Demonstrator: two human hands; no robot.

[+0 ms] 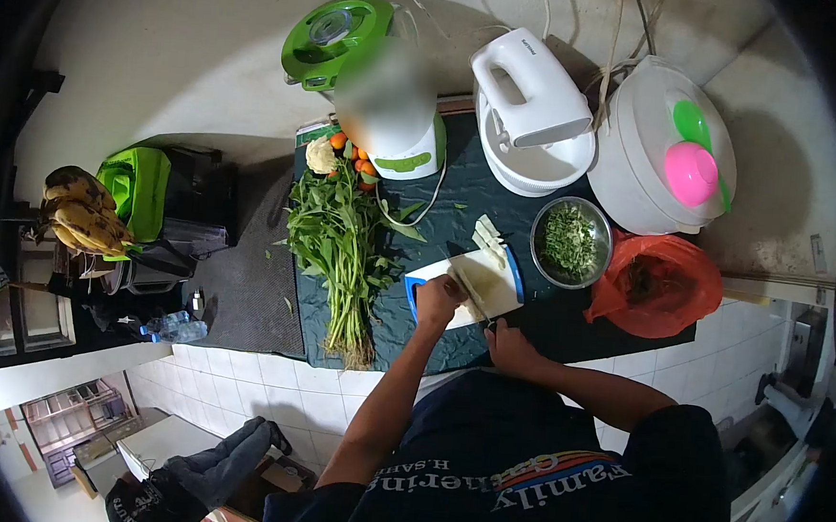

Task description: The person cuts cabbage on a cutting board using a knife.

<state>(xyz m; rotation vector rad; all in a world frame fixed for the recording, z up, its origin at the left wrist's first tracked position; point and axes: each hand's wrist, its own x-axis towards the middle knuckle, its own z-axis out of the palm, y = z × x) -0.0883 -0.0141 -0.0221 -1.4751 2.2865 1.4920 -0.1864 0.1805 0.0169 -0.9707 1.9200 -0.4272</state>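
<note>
A white cutting board with blue ends (509,288) lies on the dark green table cover. My left hand (439,299) is on its left part, fingers curled beside the knife blade; what they hold is too small to name. In my right hand (511,350), at the board's near edge, is the handle of a knife (474,299), its blade slanting across the board. White cut pieces (488,235) lie at the board's far edge. Just right of the board stands a metal bowl (570,242) of chopped greens. A bunch of leafy greens with roots (346,257) lies to the left.
Behind the board stand a white and green appliance (410,160) and a white mixer (534,91) over its bowl. To the right are a red plastic bag (665,295) and a large white container (636,131). Another person (194,482) is at lower left.
</note>
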